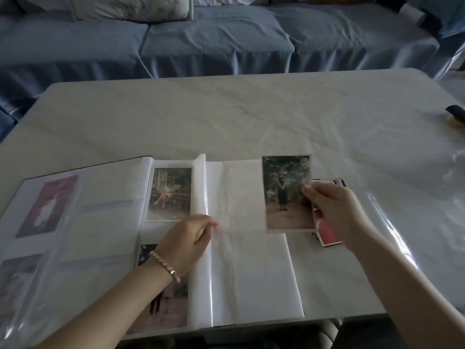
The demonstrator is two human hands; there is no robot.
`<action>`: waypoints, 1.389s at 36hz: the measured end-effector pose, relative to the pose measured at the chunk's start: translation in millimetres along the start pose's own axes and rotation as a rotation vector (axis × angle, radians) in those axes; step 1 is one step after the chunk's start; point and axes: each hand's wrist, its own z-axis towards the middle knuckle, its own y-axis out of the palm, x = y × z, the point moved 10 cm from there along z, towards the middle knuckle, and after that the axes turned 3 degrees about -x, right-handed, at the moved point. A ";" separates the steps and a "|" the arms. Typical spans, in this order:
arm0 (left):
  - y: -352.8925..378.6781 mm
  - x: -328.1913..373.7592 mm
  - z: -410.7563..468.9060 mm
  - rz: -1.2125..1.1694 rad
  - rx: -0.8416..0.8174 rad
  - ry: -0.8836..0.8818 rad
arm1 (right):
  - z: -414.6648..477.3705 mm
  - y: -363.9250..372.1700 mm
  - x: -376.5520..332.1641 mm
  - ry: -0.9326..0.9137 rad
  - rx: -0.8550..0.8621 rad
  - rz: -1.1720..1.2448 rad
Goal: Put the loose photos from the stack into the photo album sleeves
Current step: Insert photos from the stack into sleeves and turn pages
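Left hand point(191, 238) pinches the album point(100, 210) sleeve point(201, 285) edge, seemingly to open it; right hand point(334, 210) grips a photo point(286, 192) near the stack point(329, 235), ready to insert.

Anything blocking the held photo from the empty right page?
Nothing visible. The right hand holds the photo over the blank page; the left hand pinches a sheet at the spine, clear of it. The sleeve opening can't be made out.
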 end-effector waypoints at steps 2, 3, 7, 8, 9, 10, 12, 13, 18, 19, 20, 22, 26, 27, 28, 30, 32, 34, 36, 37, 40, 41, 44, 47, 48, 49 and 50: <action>-2.1 -17.6 -0.1 -0.252 0.029 -0.215 | -0.5 29.4 -10.2 -0.051 -0.059 -0.073; -0.5 -22.9 1.2 -0.344 0.025 -0.283 | -0.8 42.8 -13.5 -0.073 -0.082 -0.095; 0.4 -24.0 6.4 -0.412 -0.029 -0.351 | -5.8 88.7 -24.3 -0.144 -0.154 -0.145; -0.4 -26.7 6.7 -0.400 -0.022 -0.375 | -8.0 97.1 -26.9 -0.161 -0.170 -0.145; -0.6 -30.6 6.5 -0.410 -0.007 -0.403 | -10.1 103.8 -29.0 -0.170 -0.185 -0.139; -0.7 -34.2 6.1 -0.425 0.011 -0.426 | -11.9 109.3 -30.1 -0.174 -0.202 -0.129; -4.6 -40.4 5.3 -0.420 0.080 -0.452 | -16.0 114.0 -31.4 -0.180 -0.212 -0.120; -8.3 -44.2 4.5 -0.410 0.134 -0.465 | -17.2 112.1 -30.0 -0.181 -0.191 -0.138; -40.5 -54.2 2.5 -0.317 0.449 -0.501 | -25.8 90.8 -10.9 -0.225 -0.064 -0.375; -44.6 -54.7 3.8 -0.282 0.478 -0.512 | -28.0 90.7 -6.6 -0.238 -0.077 -0.436; -47.6 -54.8 5.5 -0.254 0.502 -0.522 | -29.5 91.7 -0.9 -0.248 -0.097 -0.493; -51.7 -53.1 8.7 -0.200 0.545 -0.527 | -33.1 93.8 8.8 -0.268 -0.132 -0.596; -51.5 -45.8 16.7 -0.117 0.592 -0.497 | -40.2 98.4 16.6 -0.350 -0.153 -0.728; -51.5 -44.5 18.5 -0.103 0.603 -0.494 | -40.5 98.6 17.0 -0.355 -0.147 -0.724; -51.6 -43.1 20.4 -0.085 0.612 -0.492 | -40.2 98.3 17.5 -0.355 -0.141 -0.715; -52.6 -39.1 24.9 -0.038 0.617 -0.479 | -40.0 98.2 17.7 -0.358 -0.130 -0.703; -51.6 -37.3 30.6 0.002 0.609 -0.472 | -40.5 98.7 18.1 -0.366 -0.127 -0.703; -50.2 -38.6 34.8 0.018 0.605 -0.476 | -40.4 98.6 18.3 -0.370 -0.124 -0.696; -48.8 -40.4 37.0 0.023 0.603 -0.476 | -40.0 97.9 18.1 -0.371 -0.118 -0.681; -48.3 -40.8 37.3 0.025 0.601 -0.476 | -39.9 97.9 17.8 -0.371 -0.115 -0.674; -47.0 -40.1 37.9 0.050 0.588 -0.459 | -40.1 97.7 17.1 -0.374 -0.107 -0.665; -46.8 -39.3 38.2 0.061 0.582 -0.446 | -40.1 97.6 17.0 -0.375 -0.105 -0.666; -42.8 -36.1 41.9 0.076 0.534 -0.399 | -40.4 97.4 17.2 -0.375 -0.104 -0.664; -32.1 -34.3 47.3 0.093 0.421 -0.394 | -40.7 96.7 17.0 -0.371 -0.099 -0.646; -28.2 -34.0 49.5 0.095 0.379 -0.399 | -40.9 96.5 17.0 -0.369 -0.097 -0.639; -24.6 -32.9 51.1 0.091 0.337 -0.401 | -41.0 96.5 16.9 -0.367 -0.095 -0.632; -21.0 -32.0 52.7 0.082 0.304 -0.405 | -41.1 96.1 17.0 -0.365 -0.093 -0.627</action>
